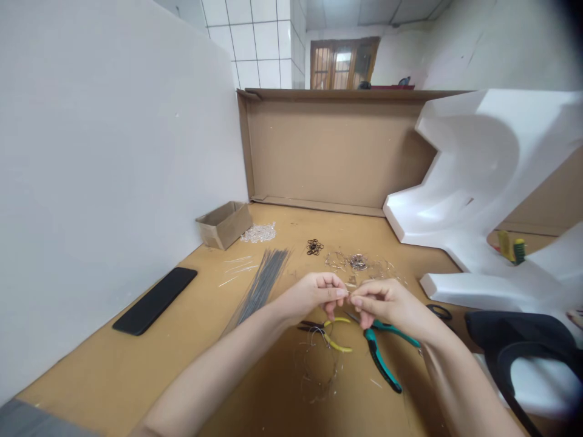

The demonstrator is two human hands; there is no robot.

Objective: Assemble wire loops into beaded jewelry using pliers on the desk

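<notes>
My left hand point(325, 294) and my right hand point(376, 300) meet fingertip to fingertip above the middle of the tan table. Each pinches something thin and small between thumb and forefinger, too tiny to make out. Just below them lie yellow-handled pliers point(337, 347) and teal-handled pliers point(381, 365). Loops of thin wire point(319, 373) are spread nearer to me. A bundle of straight grey wires point(264, 282) lies left of my left hand. Beyond the hands are dark rings point(314, 246) and a small heap of silvery pieces point(358, 262).
At the left stand a small cardboard box point(225, 226), a pile of clear pieces point(259, 232) and a black phone-like slab point(155, 301). White foam point(455, 182) rises at the right, near a black object point(519, 331). A cardboard wall point(328, 152) closes the back.
</notes>
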